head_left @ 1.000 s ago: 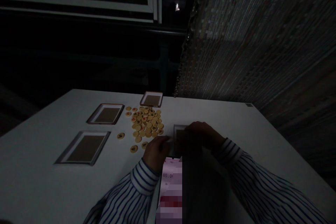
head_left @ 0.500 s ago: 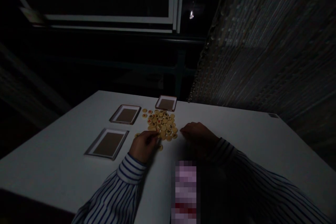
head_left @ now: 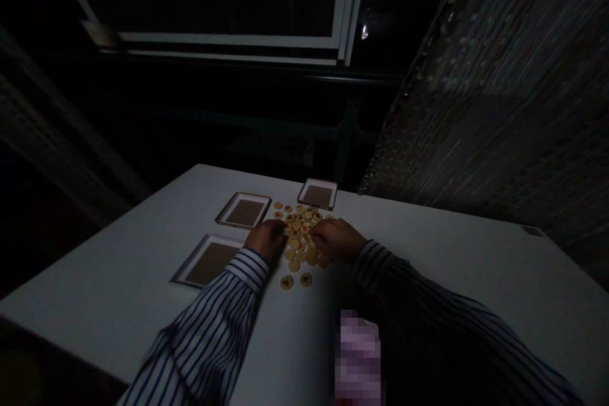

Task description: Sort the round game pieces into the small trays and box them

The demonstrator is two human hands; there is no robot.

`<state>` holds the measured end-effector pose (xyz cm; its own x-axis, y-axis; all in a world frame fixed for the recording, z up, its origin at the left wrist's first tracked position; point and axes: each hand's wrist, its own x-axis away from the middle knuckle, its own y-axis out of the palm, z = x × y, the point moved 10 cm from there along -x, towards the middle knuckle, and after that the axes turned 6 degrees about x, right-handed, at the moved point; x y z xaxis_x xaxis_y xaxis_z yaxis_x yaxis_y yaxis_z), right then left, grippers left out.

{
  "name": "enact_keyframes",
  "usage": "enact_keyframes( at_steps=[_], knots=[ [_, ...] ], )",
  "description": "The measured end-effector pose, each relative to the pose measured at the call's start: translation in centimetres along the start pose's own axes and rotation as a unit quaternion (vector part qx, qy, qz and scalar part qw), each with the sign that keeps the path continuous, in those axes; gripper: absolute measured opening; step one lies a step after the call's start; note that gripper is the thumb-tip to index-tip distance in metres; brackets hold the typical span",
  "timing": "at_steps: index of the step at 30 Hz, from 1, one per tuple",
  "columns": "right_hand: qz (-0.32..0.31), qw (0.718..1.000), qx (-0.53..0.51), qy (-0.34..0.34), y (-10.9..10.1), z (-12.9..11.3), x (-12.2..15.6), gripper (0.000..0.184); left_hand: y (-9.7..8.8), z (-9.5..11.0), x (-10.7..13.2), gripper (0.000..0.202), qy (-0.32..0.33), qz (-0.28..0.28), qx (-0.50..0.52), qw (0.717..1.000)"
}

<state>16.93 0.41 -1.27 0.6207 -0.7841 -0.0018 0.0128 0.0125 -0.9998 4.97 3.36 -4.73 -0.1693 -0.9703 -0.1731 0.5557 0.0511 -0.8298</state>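
1. Nearest, at the bottom centre of the frame, a pixelated pink patch (head_left: 359, 355) lies on the white table (head_left: 118, 292) between two striped sleeves (head_left: 209, 330).
2. Just beyond, two loose pieces (head_left: 287, 281) sit side by side, a little apart from the heap.
3. Mid-frame, the left hand (head_left: 269, 238) rests curled at the left edge of the heap of round yellow pieces (head_left: 299, 235). It is too dark to tell whether its fingers pinch one.
4. Opposite, the right hand (head_left: 335, 238) lies knuckles up on the heap's right side with its fingers bent under; its grip cannot be told either.
5. Left of the left hand, the near tray (head_left: 190, 274) shows its brown floor in full.
6. Farther back, the second tray (head_left: 243, 210) shows the same brown floor.
7. Behind the heap, the small tray (head_left: 318, 194) touches the farthest pieces.
8. Farthest, a pale window frame (head_left: 228, 40) crosses the upper left and a curtain (head_left: 499, 108) hangs at the right.
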Motion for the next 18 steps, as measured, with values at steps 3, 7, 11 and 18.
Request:
enact_keyframes(
  at_steps=[3, 7, 11, 18],
  knots=[
    [0.003, 1.000, -0.001, 0.004, 0.4, 0.1, -0.4, 0.031, 0.6, 0.1, -0.7, 0.031, 0.015, -0.013, -0.009, 1.000],
    [-0.002, 1.000, -0.012, 0.002, 0.8, 0.6, -0.5, 0.029, 1.1, 0.1, -1.2, 0.030, 0.022, -0.018, -0.033, 0.999],
    [-0.009, 1.000, -0.020, 0.011, 1.1, 1.3, -0.3, 0.028, 1.5, 0.0, -1.6, 0.030, 0.019, -0.022, -0.047, 0.998],
    [-0.012, 0.999, -0.029, 0.018, 1.3, 1.9, 0.0, 0.029, 1.6, -0.4, -1.8, 0.029, 0.008, -0.007, -0.040, 0.999]
  ],
)
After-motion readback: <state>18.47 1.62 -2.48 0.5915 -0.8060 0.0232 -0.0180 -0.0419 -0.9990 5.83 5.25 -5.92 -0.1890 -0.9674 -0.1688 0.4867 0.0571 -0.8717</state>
